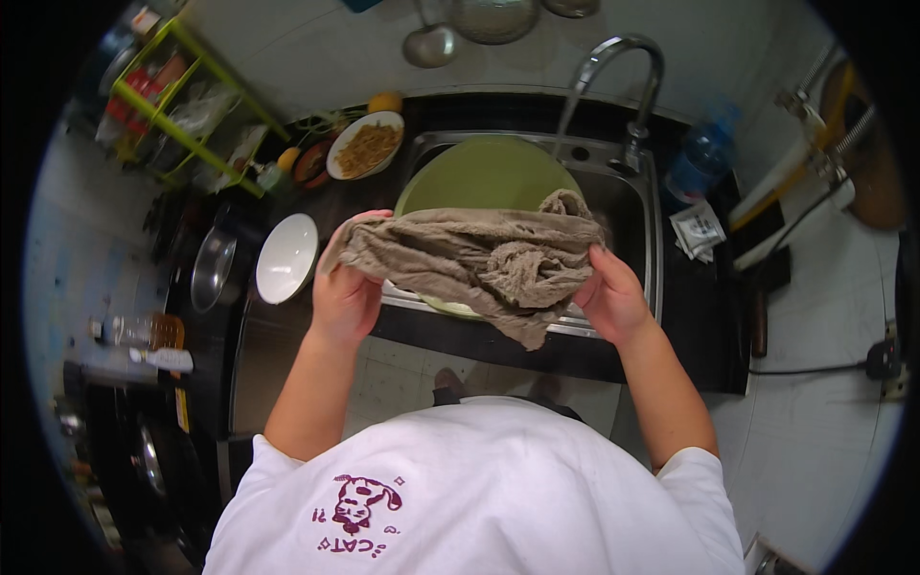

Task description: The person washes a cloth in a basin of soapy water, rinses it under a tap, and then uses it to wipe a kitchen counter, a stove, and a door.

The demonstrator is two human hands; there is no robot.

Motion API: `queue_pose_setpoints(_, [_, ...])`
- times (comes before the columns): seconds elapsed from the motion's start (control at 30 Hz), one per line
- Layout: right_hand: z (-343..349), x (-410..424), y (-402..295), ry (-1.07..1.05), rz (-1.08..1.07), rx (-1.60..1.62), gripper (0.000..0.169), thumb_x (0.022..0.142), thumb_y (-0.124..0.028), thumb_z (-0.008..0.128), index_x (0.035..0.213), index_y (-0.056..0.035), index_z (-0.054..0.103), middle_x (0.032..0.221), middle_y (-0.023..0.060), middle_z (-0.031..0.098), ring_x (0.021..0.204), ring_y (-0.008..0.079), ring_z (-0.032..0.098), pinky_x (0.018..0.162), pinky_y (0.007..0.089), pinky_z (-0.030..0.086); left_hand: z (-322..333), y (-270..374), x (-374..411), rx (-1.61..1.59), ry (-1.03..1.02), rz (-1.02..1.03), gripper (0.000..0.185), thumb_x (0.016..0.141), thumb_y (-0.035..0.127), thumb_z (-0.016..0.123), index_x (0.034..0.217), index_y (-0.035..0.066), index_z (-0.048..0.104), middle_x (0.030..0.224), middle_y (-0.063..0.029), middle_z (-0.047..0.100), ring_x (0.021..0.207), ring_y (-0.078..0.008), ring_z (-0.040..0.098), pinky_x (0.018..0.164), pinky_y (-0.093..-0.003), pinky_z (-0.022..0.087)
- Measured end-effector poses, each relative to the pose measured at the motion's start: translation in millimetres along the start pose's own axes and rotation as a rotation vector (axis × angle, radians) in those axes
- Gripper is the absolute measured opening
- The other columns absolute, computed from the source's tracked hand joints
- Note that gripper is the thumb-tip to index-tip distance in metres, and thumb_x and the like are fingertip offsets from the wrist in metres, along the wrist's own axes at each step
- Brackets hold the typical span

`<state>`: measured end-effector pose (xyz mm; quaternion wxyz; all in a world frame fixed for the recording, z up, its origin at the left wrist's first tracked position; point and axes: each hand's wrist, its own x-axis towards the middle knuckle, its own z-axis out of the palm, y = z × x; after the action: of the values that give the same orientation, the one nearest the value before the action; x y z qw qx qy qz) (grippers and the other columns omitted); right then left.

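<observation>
A crumpled grey-brown cloth [460,251] is stretched between my two hands, above the near part of the sink. My left hand [350,287] grips its left end, and my right hand [611,291] holds its right end with the thumb on top. Behind and partly under the cloth, a large round green basin [489,172] sits in the steel sink [652,215]. Water runs from the curved chrome faucet [650,57] at the basin's right rim. The cloth hides the basin's middle.
Left of the sink stand an empty white bowl [287,259], a bowl of shredded food [368,147] and a metal bowl [214,269]. A green rack [187,136] is at the back left. A blue plastic bottle [701,162] and white packets [697,230] stand right of the sink.
</observation>
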<state>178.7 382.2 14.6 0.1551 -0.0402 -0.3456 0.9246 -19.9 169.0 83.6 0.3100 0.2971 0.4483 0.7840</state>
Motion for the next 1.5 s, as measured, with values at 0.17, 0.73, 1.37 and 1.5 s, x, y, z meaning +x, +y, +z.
queue_pose_setpoints(0.17, [42, 42, 33, -0.151, 0.18, 0.057, 0.043, 0.094, -0.028, 0.036, 0.129, -0.0035, 0.036, 0.129, 0.0092, 0.045, 0.119, 0.023, 0.043, 0.1, 0.0398, 0.031, -22, 42, -65, -0.24, 0.153, 0.066, 0.036, 0.089, 0.012, 0.045, 0.123, 0.0, 0.043, 0.114, -0.0096, 0.055, 0.105, -0.0205, 0.054, 0.091, -0.0355, 0.043])
queue_pose_setpoints(0.73, [183, 43, 221, -0.491, 0.57, -0.775, 0.04, 0.086, -0.016, 0.058, 0.121, -0.0017, 0.046, 0.106, 0.0075, 0.058, 0.097, 0.0141, 0.054, 0.083, 0.0266, 0.043, -45, 124, -244, -0.055, 0.437, 0.415, 0.037, 0.091, 0.013, 0.047, 0.125, 0.0, 0.042, 0.117, -0.0113, 0.053, 0.105, -0.0187, 0.054, 0.09, -0.0321, 0.045])
queue_pose_setpoints(1.37, [372, 54, 305, -0.523, 0.59, -0.524, 0.032, 0.091, -0.021, 0.046, 0.116, -0.0021, 0.046, 0.109, 0.0076, 0.056, 0.098, 0.0141, 0.055, 0.086, 0.0267, 0.043, -269, 135, -401, -0.232, 0.364, 0.155, 0.071, 0.083, 0.053, 0.049, 0.133, 0.005, 0.031, 0.132, -0.0182, 0.04, 0.119, -0.0293, 0.043, 0.099, -0.0435, 0.035])
queue_pose_setpoints(1.5, [388, 43, 312, -0.613, 0.601, -0.329, 0.04, 0.089, -0.028, 0.048, 0.118, -0.0009, 0.044, 0.113, 0.0089, 0.054, 0.102, 0.0183, 0.054, 0.088, 0.0309, 0.042, -262, 147, -392, -0.544, 0.506, 0.448, 0.074, 0.078, 0.057, 0.054, 0.132, 0.011, 0.035, 0.135, -0.0153, 0.036, 0.123, -0.03, 0.039, 0.1, -0.0446, 0.032])
